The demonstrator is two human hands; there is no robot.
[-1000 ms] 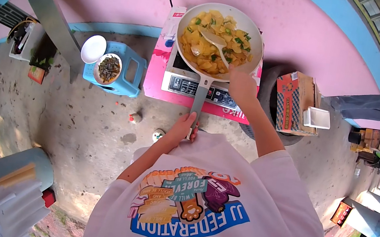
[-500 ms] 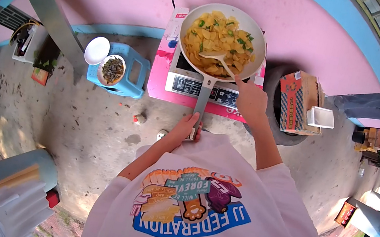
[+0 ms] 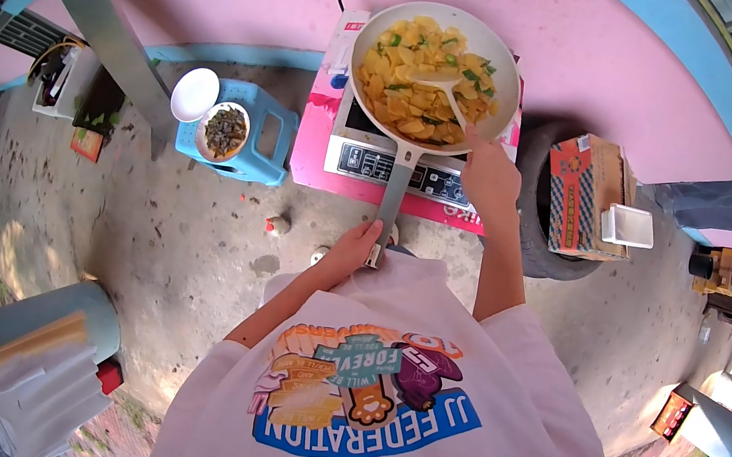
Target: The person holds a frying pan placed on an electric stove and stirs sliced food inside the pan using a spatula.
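My left hand (image 3: 352,251) is wrapped round the grey handle of a white frying pan (image 3: 509,68). The pan stands on an induction cooker (image 3: 368,163) and holds sliced yellow food (image 3: 406,69) with green pieces. My right hand (image 3: 492,177) grips the white spatula (image 3: 455,100) at the pan's lower right rim, and the spatula's head lies among the slices. Part of the spatula's handle is hidden in my fingers.
A blue stool (image 3: 272,141) at the left bears a bowl of dark food (image 3: 225,132) and a white plate (image 3: 194,96). Right of the cooker, a cardboard box (image 3: 577,197) and a white tray (image 3: 629,226) sit on a tyre (image 3: 533,224). A pink wall rises behind.
The spatula's head has moved up and right through the slices since half a second ago, with my right hand still on it. My left hand keeps its hold; the whole view has shifted slightly.
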